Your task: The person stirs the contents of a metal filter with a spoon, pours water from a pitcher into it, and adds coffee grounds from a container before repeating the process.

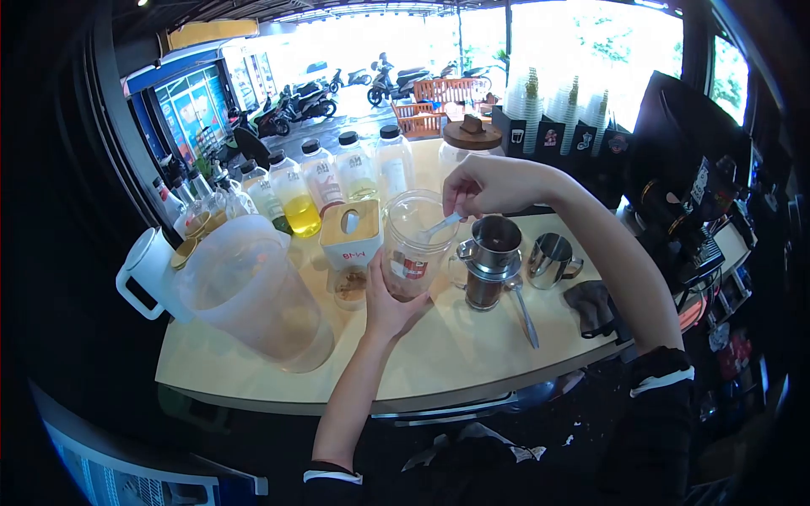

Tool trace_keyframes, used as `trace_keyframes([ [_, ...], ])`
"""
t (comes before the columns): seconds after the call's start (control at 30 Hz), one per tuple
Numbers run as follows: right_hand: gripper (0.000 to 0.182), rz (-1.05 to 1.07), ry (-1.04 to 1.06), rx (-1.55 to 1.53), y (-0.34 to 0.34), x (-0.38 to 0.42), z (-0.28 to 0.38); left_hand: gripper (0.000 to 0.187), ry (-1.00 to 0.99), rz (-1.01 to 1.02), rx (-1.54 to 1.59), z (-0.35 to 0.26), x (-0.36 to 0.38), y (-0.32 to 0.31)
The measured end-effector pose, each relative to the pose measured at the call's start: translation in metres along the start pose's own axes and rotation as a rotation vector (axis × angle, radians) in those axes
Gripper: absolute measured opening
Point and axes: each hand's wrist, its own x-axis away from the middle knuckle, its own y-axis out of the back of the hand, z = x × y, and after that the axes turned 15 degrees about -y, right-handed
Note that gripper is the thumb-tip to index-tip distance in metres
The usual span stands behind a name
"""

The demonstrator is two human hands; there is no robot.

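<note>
My left hand [391, 310] is wrapped round the lower part of a clear jar [413, 240] with a red and white label, which stands on the counter. Above the jar's mouth, my right hand [472, 187] pinches the handle of a white plastic spoon [440, 226] that dips inside. Whatever lies at the jar's bottom is hard to make out. Just right of it, a metal drip coffee filter [494, 244] sits on a glass mug [483, 293] with dark liquid. A metal spoon [525, 314] rests beside the mug.
A large translucent pitcher [253, 295] stands at the left, near a white jug [148, 274]. Several capped bottles [297, 198] line the back. A square box [350, 236], a steel pitcher [550, 260] and a dark cloth [592, 308] flank the work. Stacked cups [564, 105] stand behind.
</note>
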Motion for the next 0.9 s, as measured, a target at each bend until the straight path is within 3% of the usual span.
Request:
trace_keyframes([
  [0.9, 0.017, -0.013, 0.004, -0.328, -0.008, 0.023, -0.027, 0.106, -0.044, -0.035, 0.016, -0.01, 0.002, -0.002],
])
